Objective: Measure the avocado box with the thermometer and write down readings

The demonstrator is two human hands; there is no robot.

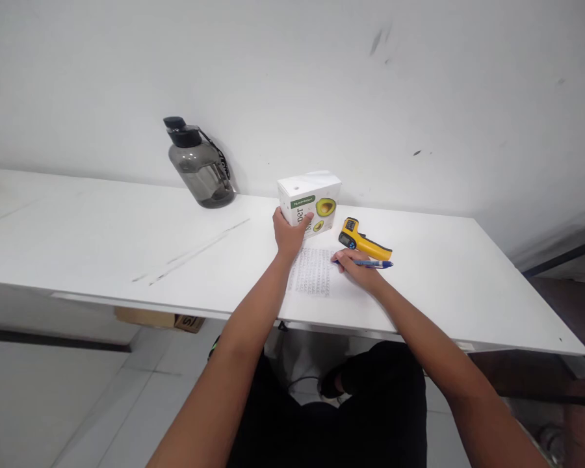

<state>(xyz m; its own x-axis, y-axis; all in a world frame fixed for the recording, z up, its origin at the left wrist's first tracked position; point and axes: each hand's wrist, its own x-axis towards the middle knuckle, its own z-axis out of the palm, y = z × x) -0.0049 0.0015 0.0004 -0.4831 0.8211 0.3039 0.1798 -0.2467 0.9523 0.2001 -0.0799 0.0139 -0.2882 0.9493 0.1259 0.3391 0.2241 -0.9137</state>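
Note:
My left hand [291,233] grips the lower left side of a white box [309,187] with avocado pictures and a green label band. The box stands upright on the white table, its lower left part hidden by my fingers. A blue pen [377,264] is pinched in my right hand [353,263], its tip end close to the paper. Beneath both hands lies a white sheet of paper [312,273] covered with rows of small handwriting, too fine to read. Just beyond my right hand rests a yellow and black infrared thermometer gun [363,240].
A large grey see-through water bottle [202,170] with a black lid and strap stands by the wall at the back left. The table [102,240] runs along the wall [292,84]. Under its front edge sits a brown cardboard box [149,317].

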